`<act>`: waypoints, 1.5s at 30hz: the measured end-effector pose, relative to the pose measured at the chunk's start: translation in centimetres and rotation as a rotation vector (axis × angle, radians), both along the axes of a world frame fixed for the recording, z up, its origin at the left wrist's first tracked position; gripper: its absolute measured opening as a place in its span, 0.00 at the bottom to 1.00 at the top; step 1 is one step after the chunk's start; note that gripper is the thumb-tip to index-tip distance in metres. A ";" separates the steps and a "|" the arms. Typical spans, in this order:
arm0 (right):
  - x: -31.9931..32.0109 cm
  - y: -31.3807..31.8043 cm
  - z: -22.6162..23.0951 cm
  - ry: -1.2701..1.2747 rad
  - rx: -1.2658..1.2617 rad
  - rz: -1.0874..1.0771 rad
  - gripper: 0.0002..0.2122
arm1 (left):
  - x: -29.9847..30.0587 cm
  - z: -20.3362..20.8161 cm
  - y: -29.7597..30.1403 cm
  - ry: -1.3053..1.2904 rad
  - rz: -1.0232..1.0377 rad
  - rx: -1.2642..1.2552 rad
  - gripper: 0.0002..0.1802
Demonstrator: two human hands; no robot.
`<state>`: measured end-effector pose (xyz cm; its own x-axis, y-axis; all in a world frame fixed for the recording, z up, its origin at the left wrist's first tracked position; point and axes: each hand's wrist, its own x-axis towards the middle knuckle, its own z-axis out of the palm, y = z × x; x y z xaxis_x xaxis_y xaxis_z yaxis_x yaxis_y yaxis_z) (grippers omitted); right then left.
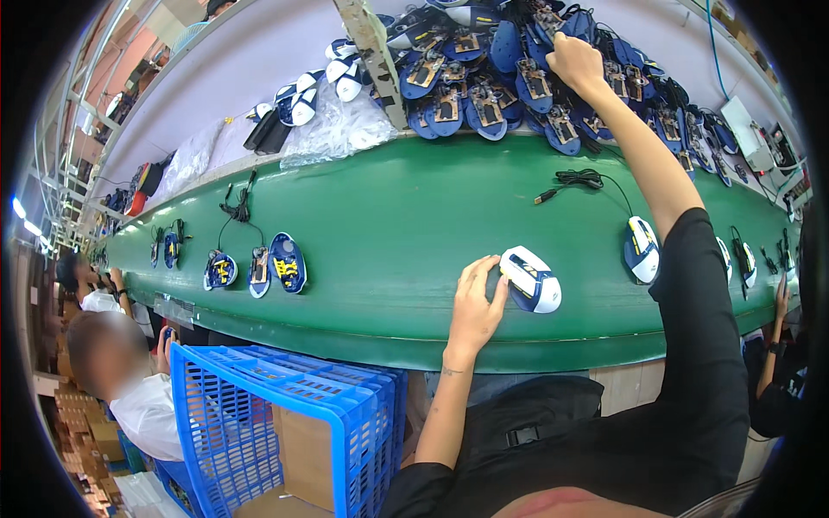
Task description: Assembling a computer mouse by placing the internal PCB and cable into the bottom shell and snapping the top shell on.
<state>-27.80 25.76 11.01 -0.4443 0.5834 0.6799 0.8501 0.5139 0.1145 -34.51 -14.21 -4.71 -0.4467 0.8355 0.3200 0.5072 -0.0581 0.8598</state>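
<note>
My left hand [477, 302] has its thumb and fingers closed on the left edge of a white, blue and yellow computer mouse cover [533, 281], down on the green belt. Across the belt, my right arm is stretched out to a heap of dark blue mouse bases [486, 110] with circuit boards and cables. At the heap my right hand [577, 65] is closed, its fingertips turned away, so what it grips is hidden. A white and blue mouse [642, 250] with a coiled black cable [580, 179] lies to the right on the belt.
Opened mouse halves [287, 263] with yellow parts lie at the left on the green belt [389, 224]. White mouse covers [348, 79] and clear plastic bags [341, 129] rest behind, beside a metal post [373, 60]. A blue crate [259, 380] stands near left; co-workers sit at both sides.
</note>
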 end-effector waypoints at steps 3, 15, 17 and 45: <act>-0.4 0.5 0.5 0.074 0.061 -0.010 0.11 | -0.4 0.0 -0.2 0.025 -0.007 0.014 0.16; 2.8 4.3 13.3 0.083 0.442 0.249 0.08 | -0.2 -0.1 0.0 0.014 -0.068 0.030 0.13; 3.3 3.0 15.2 0.166 0.543 0.509 0.07 | -0.1 -0.4 0.0 -0.003 -0.078 0.040 0.13; 3.0 -35.4 -6.8 0.263 0.004 0.885 0.18 | -2.9 7.6 0.2 -1.400 -0.508 0.456 0.35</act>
<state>-24.85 -9.63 4.23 -0.5585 0.1021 0.8232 0.1461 0.9890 -0.0235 -37.46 -13.98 2.88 -0.3059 0.9376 0.1652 -0.8079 -0.3474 0.4761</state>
